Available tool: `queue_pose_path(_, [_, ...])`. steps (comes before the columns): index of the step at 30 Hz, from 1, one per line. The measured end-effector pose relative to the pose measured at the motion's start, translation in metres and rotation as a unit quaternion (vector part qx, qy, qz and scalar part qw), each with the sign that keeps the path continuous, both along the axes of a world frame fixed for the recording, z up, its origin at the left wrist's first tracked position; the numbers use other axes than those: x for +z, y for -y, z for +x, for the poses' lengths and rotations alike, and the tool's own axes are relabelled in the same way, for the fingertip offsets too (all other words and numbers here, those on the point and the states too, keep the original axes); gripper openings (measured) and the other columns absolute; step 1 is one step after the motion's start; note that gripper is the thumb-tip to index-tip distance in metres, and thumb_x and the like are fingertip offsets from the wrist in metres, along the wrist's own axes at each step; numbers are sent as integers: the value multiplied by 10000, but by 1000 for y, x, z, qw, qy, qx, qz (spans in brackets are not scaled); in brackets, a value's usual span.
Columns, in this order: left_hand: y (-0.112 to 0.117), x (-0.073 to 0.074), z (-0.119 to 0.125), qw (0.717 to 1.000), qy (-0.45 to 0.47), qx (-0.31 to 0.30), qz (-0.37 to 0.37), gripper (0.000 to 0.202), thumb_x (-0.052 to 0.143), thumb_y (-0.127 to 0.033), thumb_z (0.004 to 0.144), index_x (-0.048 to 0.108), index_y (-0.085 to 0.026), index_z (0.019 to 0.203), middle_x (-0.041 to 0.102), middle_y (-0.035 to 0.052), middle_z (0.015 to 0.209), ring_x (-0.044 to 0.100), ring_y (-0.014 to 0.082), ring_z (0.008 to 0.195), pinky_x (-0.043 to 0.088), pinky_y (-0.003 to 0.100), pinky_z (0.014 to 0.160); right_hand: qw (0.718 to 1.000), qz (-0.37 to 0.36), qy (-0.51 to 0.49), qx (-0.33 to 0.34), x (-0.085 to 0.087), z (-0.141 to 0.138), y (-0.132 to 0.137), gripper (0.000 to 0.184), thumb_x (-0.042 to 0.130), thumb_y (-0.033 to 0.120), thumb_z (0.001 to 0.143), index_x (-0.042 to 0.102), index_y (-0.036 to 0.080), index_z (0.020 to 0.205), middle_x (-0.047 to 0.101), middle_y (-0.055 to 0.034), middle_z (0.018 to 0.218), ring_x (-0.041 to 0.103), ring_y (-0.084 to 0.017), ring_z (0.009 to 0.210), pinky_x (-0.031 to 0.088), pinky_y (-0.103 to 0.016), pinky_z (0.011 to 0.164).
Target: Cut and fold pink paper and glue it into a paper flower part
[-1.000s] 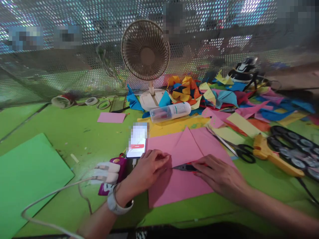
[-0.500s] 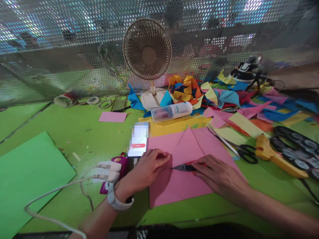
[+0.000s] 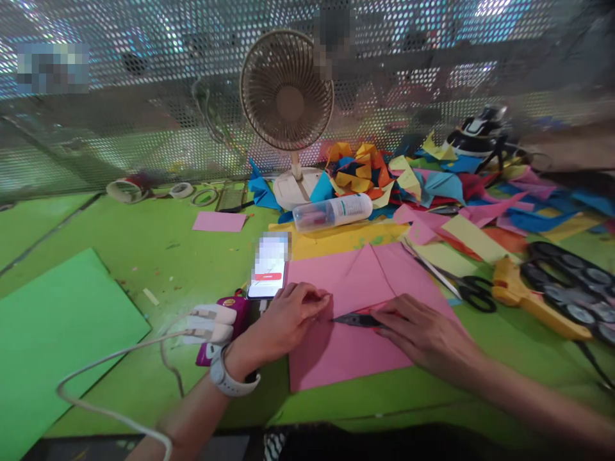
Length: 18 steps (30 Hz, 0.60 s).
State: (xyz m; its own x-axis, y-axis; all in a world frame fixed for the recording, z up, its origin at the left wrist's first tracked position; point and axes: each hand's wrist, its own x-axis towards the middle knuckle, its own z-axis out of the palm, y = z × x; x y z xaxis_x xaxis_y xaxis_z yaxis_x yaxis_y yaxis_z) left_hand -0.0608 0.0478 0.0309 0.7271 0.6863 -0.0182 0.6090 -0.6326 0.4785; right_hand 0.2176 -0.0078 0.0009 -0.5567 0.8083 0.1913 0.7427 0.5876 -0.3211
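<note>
A sheet of pink paper [image 3: 331, 358] with crease lines lies in front of me. Over its right half, my right hand [image 3: 418, 330] is closed around the red handles of long-nose pliers [image 3: 358, 319], whose dark jaws point left, close to the paper. My left hand [image 3: 293, 320], with a white watch on the wrist, rests at the paper's left side. Its thumb and fingertips are pinched together just left of the plier tips; whatever they hold is too small to make out.
A lit phone [image 3: 268, 269] lies beyond my left hand, near a purple box [image 3: 233, 310] and white cables. Scissors [image 3: 473, 291] and a yellow glue gun [image 3: 533, 301] lie to the right. Behind stand a fan [image 3: 288, 102], a clear bottle [image 3: 331, 212] and piled coloured paper. Green sheet [image 3: 62, 339] at left.
The whole view has shifted slightly. Both hands, the pliers and the pink paper keep nearly the same positions relative to each other.
</note>
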Motion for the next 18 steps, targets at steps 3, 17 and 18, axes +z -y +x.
queue_pose_path(3, [0,1,0,1000,-8,1,-9,392,414,-188,937,485,-310,1302,510,73,1171,471,214,1071,395,408,961,1000,-5,-2,4,3,1,-1,260,466,284,926,591,215,1144,609,-70,980,579,-196,884,507,-338,768])
queue_pose_path(17, [7,-2,7,998,-27,-13,62,388,452,-160,904,495,-222,1284,441,95,1361,399,247,1234,376,449,1016,998,51,-3,-33,13,30,-1,258,438,255,925,615,189,1100,625,-94,972,589,-209,872,514,-338,742])
queue_pose_path(18, [8,-3,9,997,-40,-19,70,380,436,-164,912,493,-216,1285,458,96,1356,409,247,1233,380,455,1015,997,58,0,-48,14,34,-1,262,432,261,926,620,190,1094,626,-95,967,592,-212,870,515,-342,738])
